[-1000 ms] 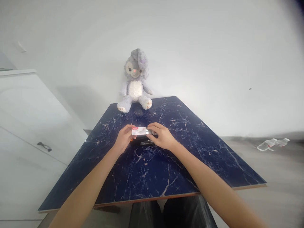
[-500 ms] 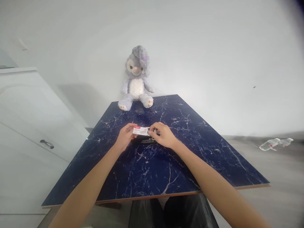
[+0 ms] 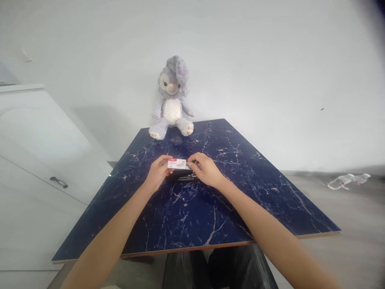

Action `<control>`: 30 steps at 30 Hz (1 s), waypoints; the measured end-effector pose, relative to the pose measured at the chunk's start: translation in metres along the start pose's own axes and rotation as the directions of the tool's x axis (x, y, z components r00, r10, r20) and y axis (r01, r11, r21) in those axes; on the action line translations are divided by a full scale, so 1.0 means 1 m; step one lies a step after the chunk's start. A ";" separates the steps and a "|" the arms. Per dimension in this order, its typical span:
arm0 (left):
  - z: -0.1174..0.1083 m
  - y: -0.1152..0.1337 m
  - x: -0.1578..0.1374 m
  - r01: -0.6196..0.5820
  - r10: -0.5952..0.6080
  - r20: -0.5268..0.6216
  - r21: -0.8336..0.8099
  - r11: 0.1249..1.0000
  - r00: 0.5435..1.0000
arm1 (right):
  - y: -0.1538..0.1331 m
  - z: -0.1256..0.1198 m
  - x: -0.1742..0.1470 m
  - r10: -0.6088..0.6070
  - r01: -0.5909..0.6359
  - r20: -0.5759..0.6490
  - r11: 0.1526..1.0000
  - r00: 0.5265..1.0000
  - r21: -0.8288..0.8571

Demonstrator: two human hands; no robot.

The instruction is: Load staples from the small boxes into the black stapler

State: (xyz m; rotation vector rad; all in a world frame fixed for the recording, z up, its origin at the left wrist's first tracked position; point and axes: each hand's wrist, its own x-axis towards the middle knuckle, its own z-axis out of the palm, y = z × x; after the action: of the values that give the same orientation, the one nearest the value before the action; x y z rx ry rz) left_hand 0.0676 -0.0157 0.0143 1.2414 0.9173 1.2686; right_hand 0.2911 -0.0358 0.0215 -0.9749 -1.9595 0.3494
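Note:
Between the thumb and fingers of my left hand (image 3: 157, 171) is a small white and red box (image 3: 177, 163), which looks like a staples box from the grey strip printed on it. It is held above the table with its printed face toward me. My right hand (image 3: 205, 168) is closed in a pinch at the box's right end. A small greyish piece shows by the fingertips, too small to make out. Just below the box lies a black object (image 3: 184, 178) with thin metal parts, perhaps a stapler, partly hidden by box and hands. A bit of orange shows beside my left fingers.
A grey plush rabbit (image 3: 172, 96) sits on the far edge of the dark blue marbled table (image 3: 186, 224), against the wall. To the left is a white cabinet (image 3: 33, 192) with a dark handle. Clear plastic bottles (image 3: 349, 181) lie on the floor at right.
The box has turned slightly, so its printed face shows more squarely. My right fingers have shifted a little at its right end, and the grey piece there shows less.

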 end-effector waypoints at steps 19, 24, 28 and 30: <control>0.003 -0.003 0.002 -0.005 -0.005 -0.098 -0.105 0.994 0.995 | 0.000 -0.004 0.001 -0.113 0.100 -0.158 0.991 0.981 -0.092; 0.003 -0.002 0.001 0.002 -0.015 -0.101 -0.127 0.992 0.995 | -0.001 -0.006 0.002 -0.101 0.081 -0.202 0.991 0.974 -0.104; 0.004 -0.002 0.001 0.006 -0.021 -0.109 -0.136 0.991 0.994 | 0.000 -0.007 0.001 -0.041 0.026 -0.245 0.998 0.969 -0.063; 0.003 -0.002 0.002 0.008 -0.024 -0.110 -0.147 0.989 0.994 | 0.000 -0.008 0.001 0.014 -0.021 -0.271 1.000 0.962 -0.023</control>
State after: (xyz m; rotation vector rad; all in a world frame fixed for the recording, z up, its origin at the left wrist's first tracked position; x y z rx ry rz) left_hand 0.0712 -0.0140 0.0129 1.0555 0.8949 1.3782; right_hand 0.2968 -0.0363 0.0264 -1.0011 -1.7111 0.1889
